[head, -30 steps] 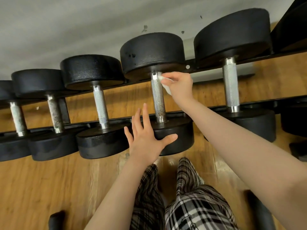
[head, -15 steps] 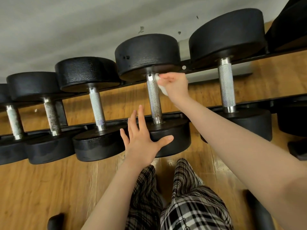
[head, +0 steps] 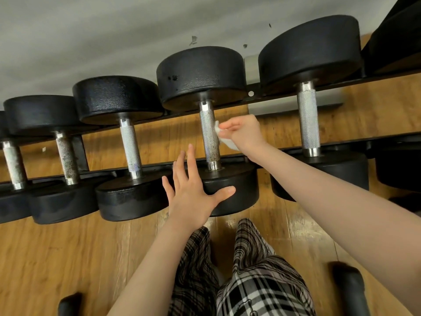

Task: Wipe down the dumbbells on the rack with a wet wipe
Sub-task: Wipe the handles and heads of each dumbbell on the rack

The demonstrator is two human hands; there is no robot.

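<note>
Wipe slipping off the knurled handle

Head view: the person is reaching both arms toward a row of dumbbells resting on the rack (head: 284,100). The right hand (head: 243,133) is pinching a white wet wipe (head: 224,139) between thumb and fingers, pressing it against the right side of the handle (head: 209,133) of the dumbbell at about 12 o'clock from the person's knees. The left hand (head: 193,190) is lying with fingers spread and straight on that dumbbell's near head (head: 237,190), at roughly 6 o'clock from the handle, holding nothing.

Only one side of the handle is being touched, so the far side is likely being missed. The rough, speckled knurling is probably snagging or tearing the thin wipe. The bracing palm could be rolling the weight on its rail, nudging the neighbouring dumbbell (head: 127,144) at 9 o'clock.
</note>
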